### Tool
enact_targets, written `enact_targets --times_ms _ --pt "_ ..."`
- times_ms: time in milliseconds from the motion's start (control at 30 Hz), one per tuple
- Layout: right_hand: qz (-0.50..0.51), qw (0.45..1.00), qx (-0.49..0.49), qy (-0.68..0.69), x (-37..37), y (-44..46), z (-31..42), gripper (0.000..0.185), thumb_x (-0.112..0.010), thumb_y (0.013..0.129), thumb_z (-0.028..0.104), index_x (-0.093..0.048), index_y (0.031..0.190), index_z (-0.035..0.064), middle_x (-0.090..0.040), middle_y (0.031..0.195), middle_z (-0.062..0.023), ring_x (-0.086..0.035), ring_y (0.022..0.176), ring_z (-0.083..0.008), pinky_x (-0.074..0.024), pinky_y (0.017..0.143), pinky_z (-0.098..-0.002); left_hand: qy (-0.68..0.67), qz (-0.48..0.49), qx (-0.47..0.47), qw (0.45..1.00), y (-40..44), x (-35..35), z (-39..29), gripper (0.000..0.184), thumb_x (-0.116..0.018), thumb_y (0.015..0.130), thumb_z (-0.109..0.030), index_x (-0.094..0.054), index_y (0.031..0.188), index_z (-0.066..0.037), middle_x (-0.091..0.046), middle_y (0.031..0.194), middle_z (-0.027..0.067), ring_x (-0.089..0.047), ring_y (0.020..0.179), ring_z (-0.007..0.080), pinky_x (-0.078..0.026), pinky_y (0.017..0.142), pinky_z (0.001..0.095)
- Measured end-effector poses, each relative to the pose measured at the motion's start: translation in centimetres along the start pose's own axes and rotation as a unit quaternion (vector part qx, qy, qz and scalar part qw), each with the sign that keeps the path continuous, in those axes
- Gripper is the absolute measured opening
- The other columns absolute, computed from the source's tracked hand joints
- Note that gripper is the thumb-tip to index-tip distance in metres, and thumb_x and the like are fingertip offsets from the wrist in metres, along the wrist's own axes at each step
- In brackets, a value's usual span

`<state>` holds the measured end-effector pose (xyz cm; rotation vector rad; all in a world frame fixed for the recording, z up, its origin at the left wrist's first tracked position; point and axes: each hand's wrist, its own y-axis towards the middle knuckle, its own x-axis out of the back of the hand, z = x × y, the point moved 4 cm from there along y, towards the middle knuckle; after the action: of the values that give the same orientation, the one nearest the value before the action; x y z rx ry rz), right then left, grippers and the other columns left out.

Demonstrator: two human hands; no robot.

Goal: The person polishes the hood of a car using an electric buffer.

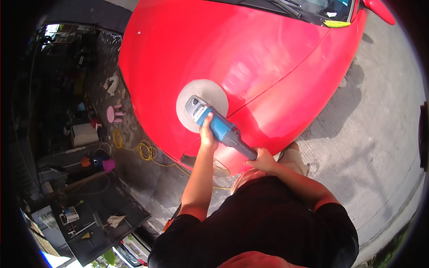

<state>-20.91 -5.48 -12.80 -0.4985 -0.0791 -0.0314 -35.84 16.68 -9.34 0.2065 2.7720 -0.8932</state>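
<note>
A blue and grey electric polisher (217, 126) lies slantwise over the front of a red car hood (178, 44). Its round whitish buffing pad (185, 105) rests on the paint, partly covered by the tool's head. My left hand (208, 135) is closed around the body just behind the head, thumb on top. At the dark rear end of the tool, my right hand (263, 160) wraps the handle. Below the pad, the headlight (219, 168) is partly hidden by my left arm and the polisher.
A yellow cord (146, 151) lies coiled on the ground left of the car. Near it stand a pink stool (115, 114) and a whitish box (85, 135). A dark table (100, 236) with small items is at lower left. A yellow-green cloth (337, 23) lies by the windshield.
</note>
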Motion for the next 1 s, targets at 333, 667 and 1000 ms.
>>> enact_targets --times_ms 333,667,1000 --pt "0.038 0.997 0.029 -0.055 2.2 2.4 2.9 0.05 -0.087 0.074 0.033 -0.077 0.108 -0.0022 -0.075 0.081 -0.0246 -0.077 0.079 -0.0392 -0.059 0.075 -0.0494 -0.037 -0.052 0.02 0.998 0.0 1.6 -1.3 0.07 -0.075 0.096 -0.061 -0.059 0.139 -0.008 -0.071 0.117 0.013 -0.073 0.107 0.0321 -0.06 0.1 0.0513" --pt "-0.066 0.986 -0.007 0.155 17.5 -1.0 7.6 0.033 -0.091 0.081 0.017 -0.072 0.1 -0.0026 -0.067 0.076 -0.003 -0.062 0.069 -0.0102 -0.0499 0.064 -0.0327 -0.087 0.124 0.001 0.988 3.1 -21.7 -4.6 0.073 -0.077 0.099 -0.053 -0.045 0.147 -0.008 -0.066 0.118 0.0167 -0.074 0.098 0.0313 -0.067 0.085 0.0513" --pt "-0.09 0.982 0.003 0.168 29.0 0.5 14.3 0.022 -0.087 0.086 0.009 -0.068 0.093 0.0 -0.065 0.071 -0.0013 -0.064 0.062 -0.0099 -0.0503 0.058 -0.0308 -0.071 0.168 -0.019 0.983 7.2 -34.9 -8.7 0.069 -0.079 0.097 -0.044 -0.047 0.142 -0.002 -0.066 0.115 0.0196 -0.075 0.098 0.0341 -0.068 0.082 0.0546"
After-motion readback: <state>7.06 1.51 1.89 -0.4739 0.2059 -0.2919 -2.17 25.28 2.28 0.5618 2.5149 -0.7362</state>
